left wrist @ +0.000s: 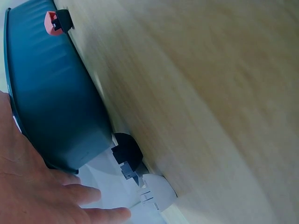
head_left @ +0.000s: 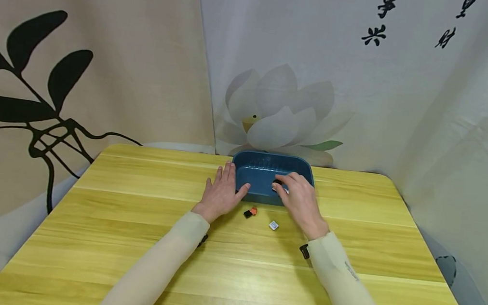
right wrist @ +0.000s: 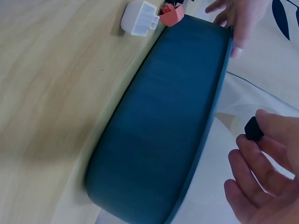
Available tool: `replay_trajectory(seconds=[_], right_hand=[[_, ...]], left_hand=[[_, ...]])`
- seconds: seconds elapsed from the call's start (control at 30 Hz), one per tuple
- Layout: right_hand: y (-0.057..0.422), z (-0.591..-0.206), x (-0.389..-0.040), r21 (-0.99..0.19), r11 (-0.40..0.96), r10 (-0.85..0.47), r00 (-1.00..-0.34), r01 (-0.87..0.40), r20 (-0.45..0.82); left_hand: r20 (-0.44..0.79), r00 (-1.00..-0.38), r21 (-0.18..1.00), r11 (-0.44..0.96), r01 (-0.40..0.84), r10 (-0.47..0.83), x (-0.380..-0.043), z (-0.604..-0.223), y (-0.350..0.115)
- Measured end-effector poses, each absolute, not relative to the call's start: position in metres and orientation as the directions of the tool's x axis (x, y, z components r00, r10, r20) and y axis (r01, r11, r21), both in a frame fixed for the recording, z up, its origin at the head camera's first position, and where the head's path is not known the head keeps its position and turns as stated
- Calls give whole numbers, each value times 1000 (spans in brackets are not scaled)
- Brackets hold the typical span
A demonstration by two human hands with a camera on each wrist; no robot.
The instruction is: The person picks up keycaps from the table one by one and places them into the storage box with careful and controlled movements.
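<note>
My right hand (head_left: 301, 196) pinches a small black plastic piece (right wrist: 253, 129) between thumb and fingertips, above the blue tray (head_left: 257, 198). Something white (head_left: 280, 190) shows just under those fingertips; whether it is a separate piece is unclear. My left hand (head_left: 221, 194) lies against the tray's left side with its fingers straight and thumb spread over the near corner. In front of the tray sit an orange piece (head_left: 254, 211), a black piece (head_left: 248, 214) touching it, and a white block-like piece (head_left: 274, 226). In the left wrist view, another black piece (left wrist: 128, 151) and a white piece (left wrist: 159, 191) stand close together.
The wooden table (head_left: 132, 239) ends at a back edge just behind the tray. A printed curtain (head_left: 147, 66) hangs behind the table and at its sides. A dark wrist strap (head_left: 304, 251) shows at the right sleeve.
</note>
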State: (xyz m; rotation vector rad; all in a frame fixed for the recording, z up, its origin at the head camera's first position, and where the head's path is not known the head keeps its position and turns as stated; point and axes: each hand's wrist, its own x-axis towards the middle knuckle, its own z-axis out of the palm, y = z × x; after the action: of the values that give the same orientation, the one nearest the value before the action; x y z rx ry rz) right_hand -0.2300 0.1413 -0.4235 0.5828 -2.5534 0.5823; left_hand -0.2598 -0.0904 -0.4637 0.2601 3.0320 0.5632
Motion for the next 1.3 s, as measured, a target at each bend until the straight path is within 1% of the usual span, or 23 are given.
replay_trajectory(seconds=[0.13, 0.4, 0.53, 0.77, 0.97, 1.13, 1.23, 1.3], right_hand=[[137, -427, -237, -322, 821, -295, -832, -472, 470], [133, -434, -251, -315, 830, -317, -855, -460, 411], [129, -433, -257, -322, 841, -329, -884, -434, 333], [123, -429, -268, -381, 852, -315, -933, -360, 175], [121, -428, -275, -381, 863, -320, -942, -332, 96], [122, -429, -279, -410, 854, -340, -940, -319, 23], [123, -429, -280, -419, 849, -352, -936, -323, 8], [125, -428, -279, -413, 848, -353, -935, -332, 28]], left_hand=[[-17, -985, 366, 918, 155, 173, -259, -464, -91], [-18, -985, 381, 912, 154, 174, -258, -464, -91], [-9, -984, 379, 912, 159, 175, -257, -463, -91], [-11, -984, 373, 914, 161, 178, -258, -463, -91], [-11, -984, 364, 917, 163, 179, -258, -462, -91], [-5, -983, 358, 919, 167, 181, -258, -461, -90], [-1, -984, 366, 916, 167, 180, -257, -461, -90], [-2, -984, 370, 914, 165, 178, -257, -461, -91]])
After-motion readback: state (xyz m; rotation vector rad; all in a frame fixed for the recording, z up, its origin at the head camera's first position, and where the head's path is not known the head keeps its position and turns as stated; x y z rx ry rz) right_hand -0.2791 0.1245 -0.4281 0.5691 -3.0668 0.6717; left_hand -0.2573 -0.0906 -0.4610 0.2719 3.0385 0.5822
